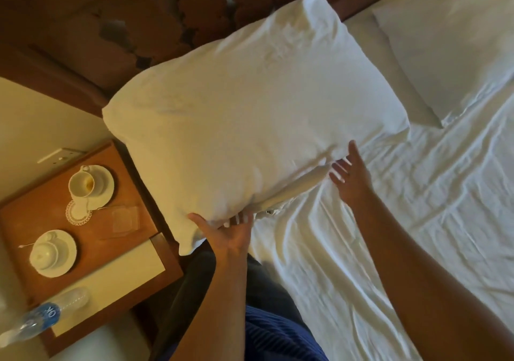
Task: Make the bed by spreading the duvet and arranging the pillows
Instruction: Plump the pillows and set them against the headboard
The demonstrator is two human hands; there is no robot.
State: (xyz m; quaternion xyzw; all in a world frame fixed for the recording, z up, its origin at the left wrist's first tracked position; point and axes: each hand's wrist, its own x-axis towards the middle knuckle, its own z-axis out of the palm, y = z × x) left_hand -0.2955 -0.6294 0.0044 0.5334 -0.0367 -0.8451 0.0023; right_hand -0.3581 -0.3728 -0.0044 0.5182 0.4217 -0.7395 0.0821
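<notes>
My left hand (pixel 226 235), nearest: palm up, fingers spread, propping pillow's near corner from below, not clenched. My right hand (pixel 351 177), further out: flat, fingers straight, released, at pillow's long edge; cannot tell if touching.

Pillow (pixel 250 115): white, plump, tilted up off rumpled white bedding (pixel 389 235), far corner toward headboard (pixel 167 12).

Likely light, soft, floppy; loose case slides, so take hold at two corners, pinching filling not just cloth.

Beyond, right: second pillow (pixel 450 49) lying flat by headboard.
</notes>
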